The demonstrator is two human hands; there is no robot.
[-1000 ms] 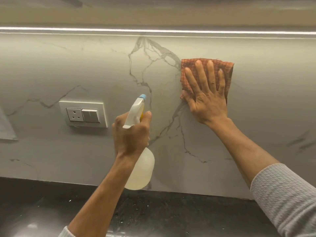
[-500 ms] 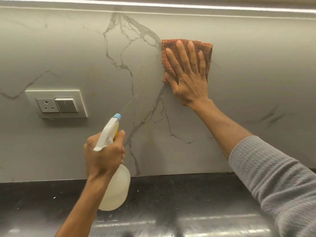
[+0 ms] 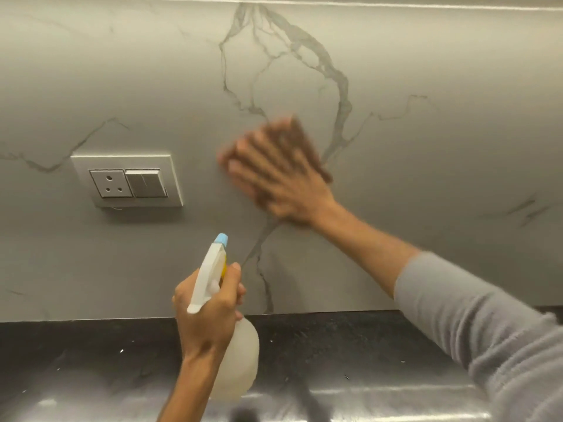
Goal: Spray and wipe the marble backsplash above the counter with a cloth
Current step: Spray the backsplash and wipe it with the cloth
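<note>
The grey marble backsplash (image 3: 426, 86) with dark veins fills the upper view. My right hand (image 3: 283, 181) lies flat against it, fingers spread, pressing an orange-brown cloth (image 3: 300, 138) to the stone; hand and cloth are motion-blurred. The cloth shows only around the fingers. My left hand (image 3: 210, 312) grips a white spray bottle (image 3: 240, 354) by the neck, its blue nozzle (image 3: 221, 240) pointing up at the wall below the cloth.
A white socket and switch plate (image 3: 128, 179) is set in the wall left of the cloth. The black stone counter (image 3: 350, 339) runs along the bottom, with a shiny reflective strip near its front edge. A light strip lines the top.
My right hand has swept the cloth down and to the left across the veins. The spray bottle has dropped lower than a second ago and stays aimed at the wall.
</note>
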